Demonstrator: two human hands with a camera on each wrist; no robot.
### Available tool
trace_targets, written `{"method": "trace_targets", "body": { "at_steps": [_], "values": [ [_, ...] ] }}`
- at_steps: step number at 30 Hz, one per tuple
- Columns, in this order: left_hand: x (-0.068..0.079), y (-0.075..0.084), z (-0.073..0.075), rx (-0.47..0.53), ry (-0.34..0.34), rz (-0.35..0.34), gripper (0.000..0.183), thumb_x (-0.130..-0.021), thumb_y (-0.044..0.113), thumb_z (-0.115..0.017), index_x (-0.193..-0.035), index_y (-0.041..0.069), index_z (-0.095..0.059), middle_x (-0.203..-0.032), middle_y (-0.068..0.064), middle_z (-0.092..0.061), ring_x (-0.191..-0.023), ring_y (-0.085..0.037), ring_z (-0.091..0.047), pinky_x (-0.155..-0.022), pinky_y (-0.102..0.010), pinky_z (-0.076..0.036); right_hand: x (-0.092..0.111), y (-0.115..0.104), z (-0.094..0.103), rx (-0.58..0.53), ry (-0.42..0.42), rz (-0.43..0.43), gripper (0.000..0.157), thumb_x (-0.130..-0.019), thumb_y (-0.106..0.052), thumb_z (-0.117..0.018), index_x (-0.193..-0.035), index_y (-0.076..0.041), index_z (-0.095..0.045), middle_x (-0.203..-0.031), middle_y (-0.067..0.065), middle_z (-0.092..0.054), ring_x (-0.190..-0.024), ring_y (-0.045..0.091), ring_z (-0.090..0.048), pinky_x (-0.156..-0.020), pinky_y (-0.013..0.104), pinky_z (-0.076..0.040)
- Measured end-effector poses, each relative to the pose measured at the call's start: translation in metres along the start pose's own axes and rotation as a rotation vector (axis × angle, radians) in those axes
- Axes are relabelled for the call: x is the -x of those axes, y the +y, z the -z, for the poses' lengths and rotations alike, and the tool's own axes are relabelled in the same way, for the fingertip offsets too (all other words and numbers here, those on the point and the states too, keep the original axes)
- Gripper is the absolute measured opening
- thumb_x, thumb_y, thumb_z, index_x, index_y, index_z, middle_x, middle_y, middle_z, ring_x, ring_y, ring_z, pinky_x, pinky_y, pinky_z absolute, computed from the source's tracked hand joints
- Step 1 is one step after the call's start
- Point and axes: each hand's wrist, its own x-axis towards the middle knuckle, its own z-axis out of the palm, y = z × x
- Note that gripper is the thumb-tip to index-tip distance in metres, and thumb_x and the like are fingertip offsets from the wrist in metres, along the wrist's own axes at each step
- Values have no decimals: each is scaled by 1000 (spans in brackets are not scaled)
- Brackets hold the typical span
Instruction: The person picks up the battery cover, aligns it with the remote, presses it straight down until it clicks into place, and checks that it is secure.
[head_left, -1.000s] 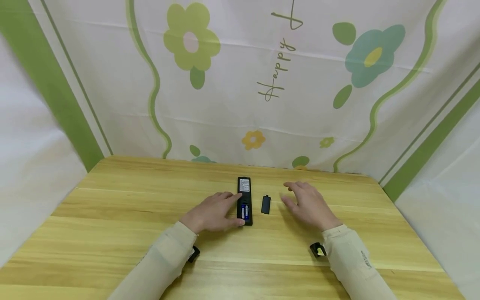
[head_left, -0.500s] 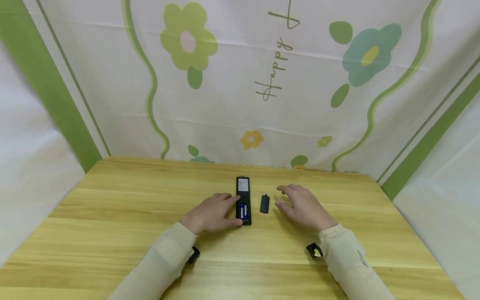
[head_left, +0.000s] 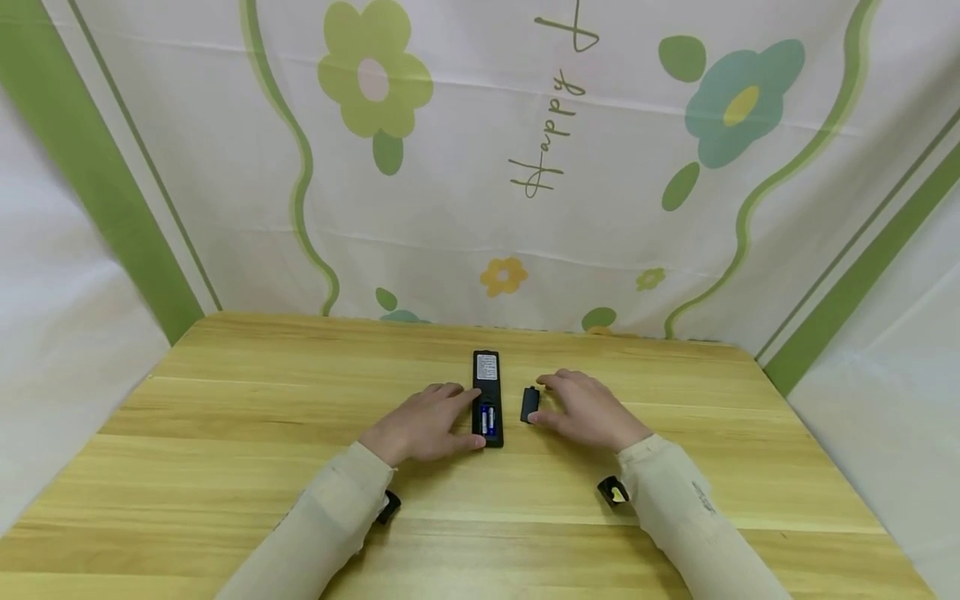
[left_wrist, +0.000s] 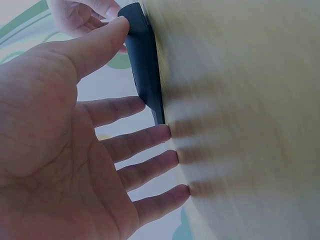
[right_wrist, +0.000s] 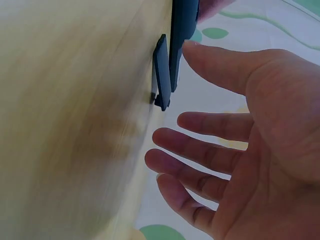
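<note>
A black remote control (head_left: pixel 491 395) lies back side up on the table, its battery compartment uncovered. Two blue-and-white batteries (head_left: pixel 488 420) sit side by side in it. My left hand (head_left: pixel 427 425) rests thumb and index fingertip on the remote's left side, fingers mostly straight; in the left wrist view its other fingertips reach the tabletop. Just right of the remote lies the black battery cover (head_left: pixel 529 402). Over its right side hovers my right hand (head_left: pixel 585 408), thumb and index finger spread to either end of it. The right wrist view shows a gap between those fingers and the cover (right_wrist: pixel 162 72).
The wooden table (head_left: pixel 225 458) extends around both hands. A white curtain (head_left: pixel 450 208) printed with flowers hangs behind its far edge. Small black devices show under the wrists, one by the left sleeve (head_left: pixel 387 507) and one by the right sleeve (head_left: pixel 611 492).
My right hand has moved left, from beside the battery cover to right over its edge. The left hand and the remote control have stayed in place.
</note>
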Motion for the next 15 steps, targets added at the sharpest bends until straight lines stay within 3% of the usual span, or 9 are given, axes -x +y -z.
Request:
{"method": "trace_targets", "body": {
  "at_steps": [10, 15],
  "values": [
    [1, 1, 1, -3, -5, -4, 75, -96, 52, -65, -156, 11, -42, -155, -18, -42, -142, -41, -39, -115, -54, -33, -15, -6, -3, 48, -61, -31, 67, -88, -44, -80, -134, 2, -62, -128, 18, -63, -117, 37, -61, -102, 54, -47],
    [1, 1, 2, 2, -8, -4, 75, -96, 51, -66, -156, 11, -42, -154, -18, -43, -141, -41, -39, -115, -54, -33, -19, -7, -3, 46, -74, -43, 63, -86, -41, -83, -131, -1, -65, -118, 13, -63, -104, 29, -61, -96, 50, -50]
  ]
}}
